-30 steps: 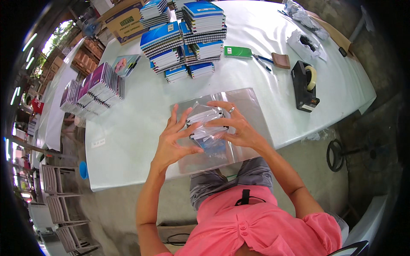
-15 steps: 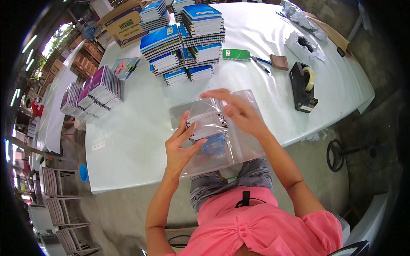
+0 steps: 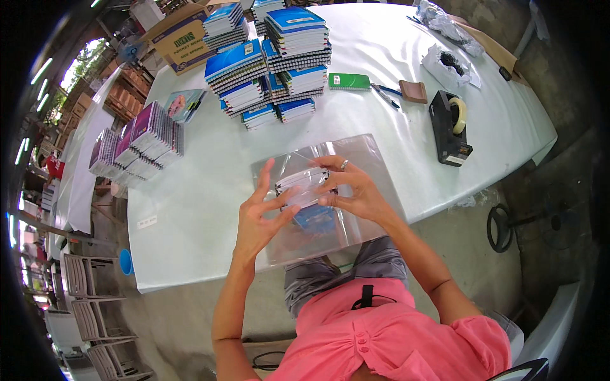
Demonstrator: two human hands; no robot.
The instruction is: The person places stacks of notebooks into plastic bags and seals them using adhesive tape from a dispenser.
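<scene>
A small stack of spiral notebooks (image 3: 309, 185) stands with its white page edges up, clear plastic lying over it. Beneath is a large sheet of clear plastic (image 3: 375, 190) at the near table edge; something blue shows through it. My left hand (image 3: 259, 213) holds the left end of the stack between thumb and fingers, its index finger raised. At the other end my right hand (image 3: 356, 190), with a ring on one finger, grips the stack and the film over it. Whether the fingers pinch a film edge is too small to tell.
Blue notebooks (image 3: 295, 18) are piled high at the back, purple ones (image 3: 149, 130) at left. A green notebook (image 3: 349, 81), pens (image 3: 386, 95), a brown pouch (image 3: 413, 92) and a tape dispenser (image 3: 450, 130) lie right. A cardboard box (image 3: 181, 44) stands at the far left.
My right hand has come down from above the plastic onto the right end of the stack. My left hand has shifted slightly left, its index finger lifted.
</scene>
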